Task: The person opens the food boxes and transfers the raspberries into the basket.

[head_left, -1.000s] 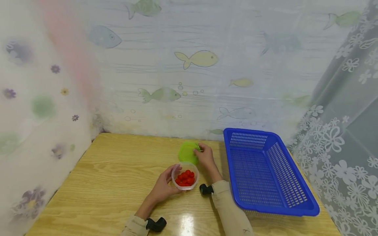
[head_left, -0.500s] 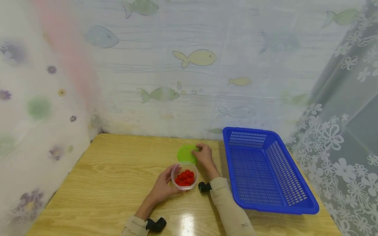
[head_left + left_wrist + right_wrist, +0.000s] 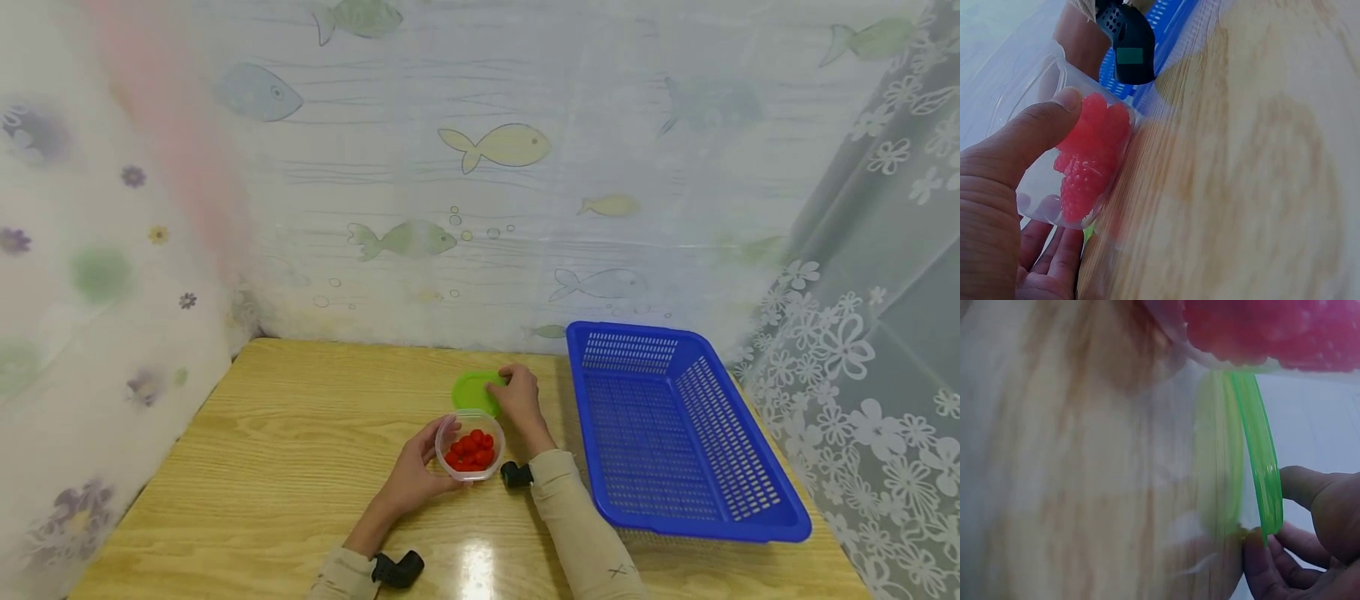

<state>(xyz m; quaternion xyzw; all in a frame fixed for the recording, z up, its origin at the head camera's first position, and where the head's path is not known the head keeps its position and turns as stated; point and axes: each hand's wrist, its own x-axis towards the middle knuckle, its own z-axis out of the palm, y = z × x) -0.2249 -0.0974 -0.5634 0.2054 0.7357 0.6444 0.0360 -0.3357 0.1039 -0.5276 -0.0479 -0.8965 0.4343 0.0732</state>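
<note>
A clear plastic container (image 3: 471,477) stands on the table with several raspberries (image 3: 1088,162) inside. My left hand (image 3: 415,473) grips it from the left side, thumb on the near wall and fingers behind. Just beyond the container, my right hand (image 3: 521,404) pinches the right edge of a round green lid (image 3: 472,392). In the right wrist view the lid (image 3: 1263,462) is held low over the table, its rim edge-on, with the thumb on top and fingertips at its lower edge. The left fingers are partly hidden by the container.
To the right of the right arm sits a large blue plastic basket (image 3: 675,450) with slotted walls. The wooden table (image 3: 300,450) meets a fish-patterned curtain (image 3: 405,292) at the back. Black wrist cameras (image 3: 399,570) are strapped to both wrists.
The green lid has tipped flatter and sunk slightly toward the table in my right hand. My left hand and the container have stayed in place.
</note>
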